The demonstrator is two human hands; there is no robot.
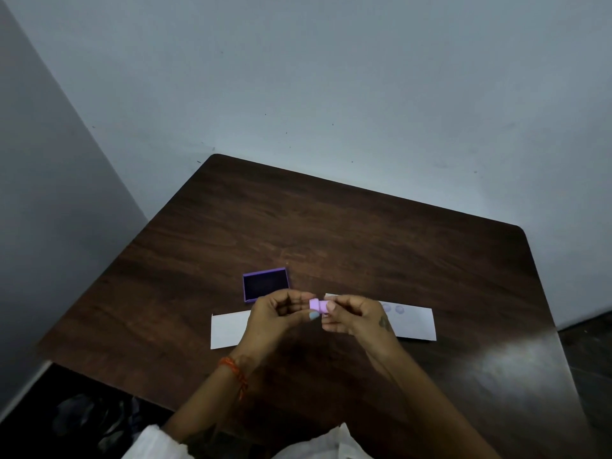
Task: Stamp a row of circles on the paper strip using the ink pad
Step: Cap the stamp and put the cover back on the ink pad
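Note:
A small pink stamp [318, 306] is held between both hands above the white paper strip [414, 321]. My left hand [280, 318] grips its left end with fingertips; my right hand [356, 316] pinches its right end. The strip lies flat on the dark wooden table [331, 226], its middle hidden by my hands. Two faint purple circles [393, 309] show on the strip to the right of my right hand. An open purple ink pad [265, 284] with a dark inside sits just behind my left hand.
The table stands in a corner against grey walls [298, 77]. Its left edge drops to a dark floor with a dark bundle [82, 422]. A glare patch lies on the table's right front. White sleeves show at the bottom.

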